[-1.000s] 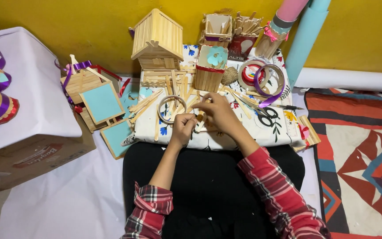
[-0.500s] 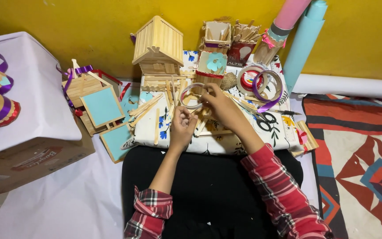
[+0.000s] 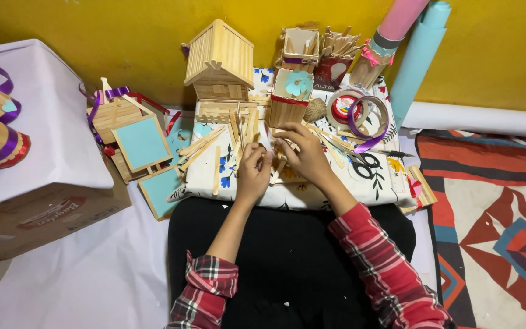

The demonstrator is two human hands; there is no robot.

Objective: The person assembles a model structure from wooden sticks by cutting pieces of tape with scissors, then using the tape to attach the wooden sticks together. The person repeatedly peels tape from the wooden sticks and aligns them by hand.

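Two hands meet near the middle of the white floral-printed cloth (image 3: 372, 183) that covers a lap board. The left hand (image 3: 254, 173) and the right hand (image 3: 302, 155) both have their fingers curled in around a small pale piece (image 3: 267, 139), possibly paper or a thin wooden slat; the view is too cramped to tell which. Each grip is closed on that piece, pinching it between fingertips just above the cloth.

Loose flat wooden craft sticks (image 3: 217, 167) lie scattered on the cloth to the left of the hands and beneath them. Toward the far edge of the cloth stands a small house built of wooden sticks with a pitched roof (image 3: 219, 58). Just right of it sits a square stick box with a red band and a pale blue flower (image 3: 290, 97), and behind that an open stick box (image 3: 299, 45). Near the cloth's far right corner lie a roll of tape (image 3: 342, 109) and a loop of purple ribbon (image 3: 369, 119), with black-handled scissors (image 3: 366, 164) just beside the right hand.

Off the left edge of the cloth rest pale blue square panels framed in wood (image 3: 141, 143). A cardboard box draped in white paper (image 3: 38, 146) stands well apart at the left. Rolled pink and light blue paper sheets (image 3: 418, 42) lean against the yellow wall (image 3: 92, 30).
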